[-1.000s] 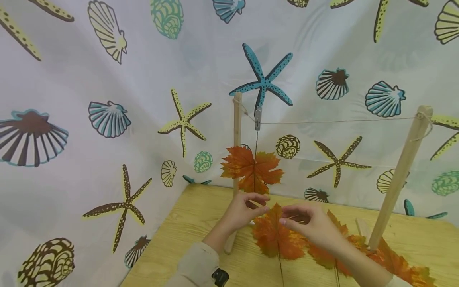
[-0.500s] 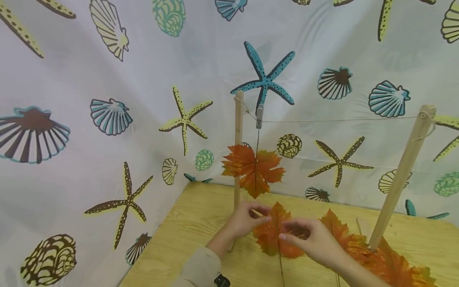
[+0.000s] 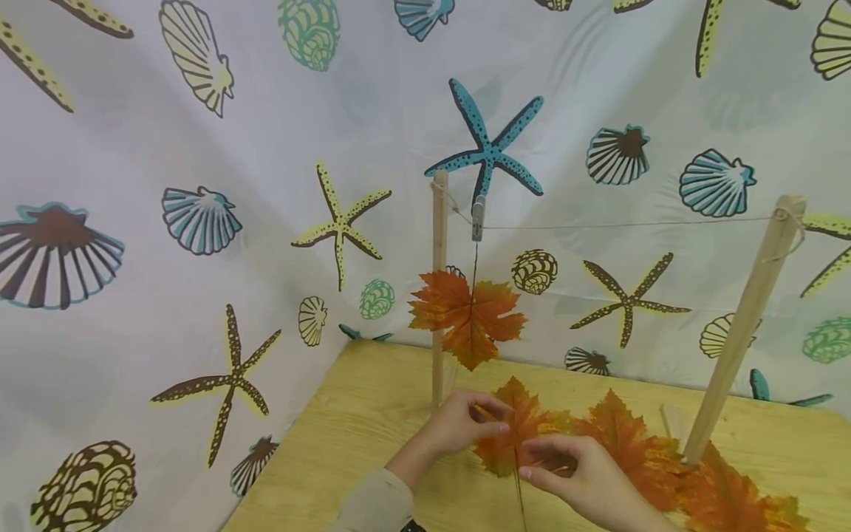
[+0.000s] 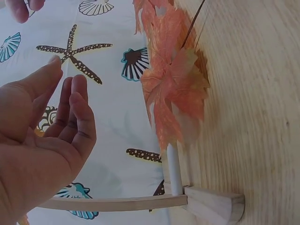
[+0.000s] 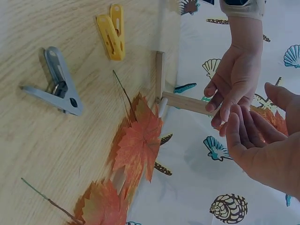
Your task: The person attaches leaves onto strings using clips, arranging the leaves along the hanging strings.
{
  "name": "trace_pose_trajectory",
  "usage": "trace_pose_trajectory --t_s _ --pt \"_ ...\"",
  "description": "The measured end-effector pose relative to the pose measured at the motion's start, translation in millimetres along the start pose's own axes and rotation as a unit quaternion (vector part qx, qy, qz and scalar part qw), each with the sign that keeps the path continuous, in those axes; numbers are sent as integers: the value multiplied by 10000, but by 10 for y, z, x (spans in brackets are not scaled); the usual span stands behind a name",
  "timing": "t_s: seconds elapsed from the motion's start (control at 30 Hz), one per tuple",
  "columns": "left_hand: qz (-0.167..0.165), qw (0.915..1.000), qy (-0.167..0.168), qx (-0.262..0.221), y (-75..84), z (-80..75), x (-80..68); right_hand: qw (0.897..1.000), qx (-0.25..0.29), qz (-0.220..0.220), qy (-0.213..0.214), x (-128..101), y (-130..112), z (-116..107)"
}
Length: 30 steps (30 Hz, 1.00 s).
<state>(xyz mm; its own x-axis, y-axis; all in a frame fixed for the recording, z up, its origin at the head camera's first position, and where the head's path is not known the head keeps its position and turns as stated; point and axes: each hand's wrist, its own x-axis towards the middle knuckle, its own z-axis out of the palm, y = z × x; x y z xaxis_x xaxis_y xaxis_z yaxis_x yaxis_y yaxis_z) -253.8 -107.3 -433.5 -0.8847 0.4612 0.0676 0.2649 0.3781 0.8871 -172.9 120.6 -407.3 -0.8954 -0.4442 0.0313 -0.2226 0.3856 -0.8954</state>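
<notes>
My left hand [image 3: 459,428] pinches a thin yellow stick [image 3: 484,414]; my right hand [image 3: 585,480], loosely open, hovers over the maple leaf [image 3: 515,436], stem pointing toward me.

My left hand [image 3: 455,428] reaches forward from a beige sleeve [image 3: 372,502], its fingers loosely bent and the thumb lying above them, the tips pointing toward my other hand. My right hand [image 3: 578,480] comes in from the lower right, palm down, with the fingers stretched out and relaxed. The fingertips of both hands sit close together, not touching.
</notes>
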Motion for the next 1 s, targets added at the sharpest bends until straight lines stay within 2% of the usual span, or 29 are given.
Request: trace_pose_trajectory --t_s 0.23,0.47,0.57,0.7,0.87,1.0 --pt "-145 9996 -216 53 -73 58 -18 9997 47 218 84 -45 72 74" --pt "-229 9973 -700 24 -162 137 -21 9981 344 514 -24 -99 194 160" --pt "-201 9959 -878 -19 -194 190 -16 9983 317 479 -33 -141 259 194" --pt "-226 9954 -936 29 -218 245 -11 9986 256 463 -43 -194 352 223" --pt "-263 9948 -983 -12 -253 313 -8 9963 449 719 -159 -242 485 219" --pt "-314 9944 -1012 -4 -269 372 -19 9928 726 865 -407 -264 584 223"
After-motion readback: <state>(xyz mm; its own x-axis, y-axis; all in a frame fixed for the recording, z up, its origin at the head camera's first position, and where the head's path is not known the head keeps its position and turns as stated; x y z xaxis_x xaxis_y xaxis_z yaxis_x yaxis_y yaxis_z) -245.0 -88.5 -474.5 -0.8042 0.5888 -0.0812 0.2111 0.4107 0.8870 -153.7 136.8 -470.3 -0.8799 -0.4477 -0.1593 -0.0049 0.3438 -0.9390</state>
